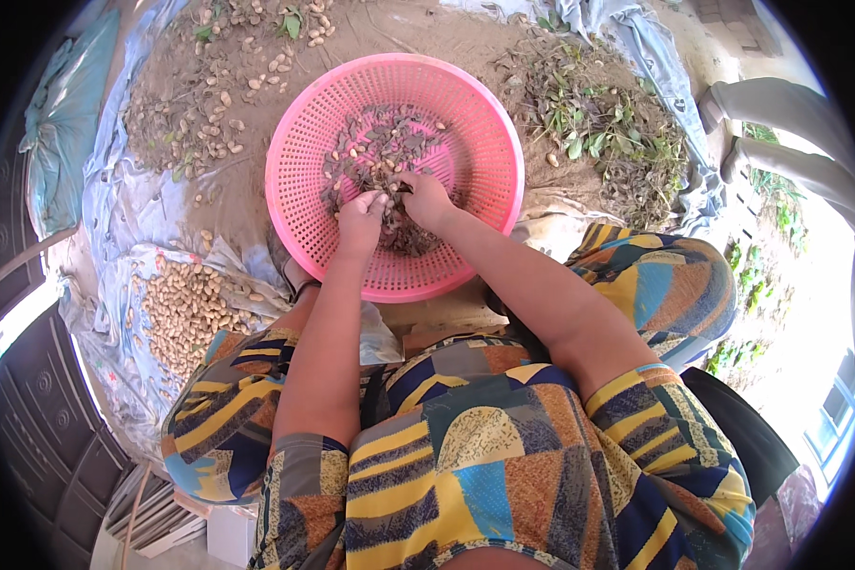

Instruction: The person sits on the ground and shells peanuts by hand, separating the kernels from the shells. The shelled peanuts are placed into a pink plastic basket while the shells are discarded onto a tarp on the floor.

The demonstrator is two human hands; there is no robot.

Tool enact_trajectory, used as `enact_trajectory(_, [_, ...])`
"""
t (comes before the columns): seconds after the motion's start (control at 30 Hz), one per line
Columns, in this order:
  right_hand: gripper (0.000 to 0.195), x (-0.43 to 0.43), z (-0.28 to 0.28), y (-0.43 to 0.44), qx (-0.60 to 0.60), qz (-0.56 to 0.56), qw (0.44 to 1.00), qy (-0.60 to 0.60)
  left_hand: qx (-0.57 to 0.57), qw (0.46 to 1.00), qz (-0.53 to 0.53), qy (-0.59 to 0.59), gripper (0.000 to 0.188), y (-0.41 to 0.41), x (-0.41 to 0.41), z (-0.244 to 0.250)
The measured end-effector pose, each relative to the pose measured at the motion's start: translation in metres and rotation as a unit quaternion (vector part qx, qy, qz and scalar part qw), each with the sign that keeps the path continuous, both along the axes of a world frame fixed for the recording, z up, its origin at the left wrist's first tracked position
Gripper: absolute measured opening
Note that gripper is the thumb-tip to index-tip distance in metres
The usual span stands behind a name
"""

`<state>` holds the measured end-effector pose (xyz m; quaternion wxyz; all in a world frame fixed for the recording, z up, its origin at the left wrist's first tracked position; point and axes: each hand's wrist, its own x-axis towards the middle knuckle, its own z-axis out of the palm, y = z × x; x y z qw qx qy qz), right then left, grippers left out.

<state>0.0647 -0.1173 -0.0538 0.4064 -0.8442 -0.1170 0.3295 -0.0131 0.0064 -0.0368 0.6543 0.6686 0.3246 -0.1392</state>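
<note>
A round pink plastic basket (484, 192) with perforated walls sits in front of me, with dry dark leaves (399, 142) and a few peanuts in their shells at its bottom. Both my hands reach into it, close together near its middle. My left hand (360, 221) has its thumb and fingertips pinched together at the leaves; whether something small is between them cannot be made out. Bent over the leaves beside it, my right hand (425, 201) has its fingertips partly hidden among the debris, so its hold is unclear.
Left of my knee, a heap of unshelled peanuts (185, 306) lies on a cloth. More peanuts (214, 132) with soil and leaves are spread at the upper left. A pile of green and dry plant leaves (613, 135) lies to the right. A teal sack (71, 135) stands at the far left.
</note>
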Motion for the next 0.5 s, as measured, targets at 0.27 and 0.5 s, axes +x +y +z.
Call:
enact_trajectory(0.27, [0.028,0.010,0.044,-0.006,0.013,-0.065,0.995,0.076,0.051,0.994,0.058,-0.075,0.014,0.000,0.009,0.014])
enact_trajectory(0.5, [0.022,0.013,0.055,-0.006,0.007,-0.049,0.995,-0.084,-0.063,0.977,0.154,-0.134,0.020,0.000,0.015,0.043])
